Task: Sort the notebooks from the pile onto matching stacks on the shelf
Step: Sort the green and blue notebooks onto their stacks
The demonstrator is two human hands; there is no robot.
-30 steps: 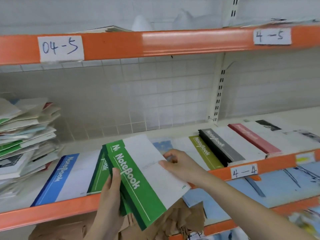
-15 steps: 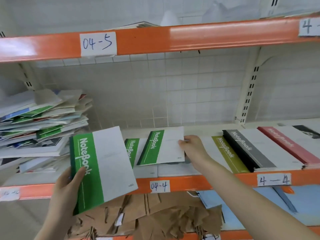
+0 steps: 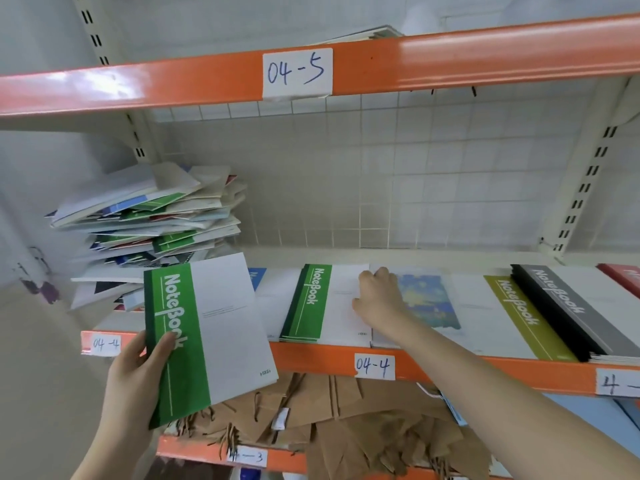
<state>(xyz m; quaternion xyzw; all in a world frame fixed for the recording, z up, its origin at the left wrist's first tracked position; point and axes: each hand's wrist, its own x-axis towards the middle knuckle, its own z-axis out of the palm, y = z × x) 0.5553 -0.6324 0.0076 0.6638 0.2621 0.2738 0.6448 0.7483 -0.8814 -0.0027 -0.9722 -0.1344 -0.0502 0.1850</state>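
Left hand (image 3: 133, 379) grips a green notebook (image 3: 207, 337) by its spine edge, held before the shelf (image 3: 311, 358) front edge. Right hand (image 3: 377, 299), fingers curled, rests on the green stack (image 3: 322, 303) at mid-shelf. Pile (image 3: 145, 226) occupies the shelf's left end.

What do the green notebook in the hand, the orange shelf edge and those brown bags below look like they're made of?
Green notebook: paper or thin card, matte printed cover, no glare.
Orange shelf edge: probably painted metal, glossy, with bright light streaks.
Brown bags: likely kraft paper, dull and creased, with twisted handles.
Back wall: looks like white wire grid.
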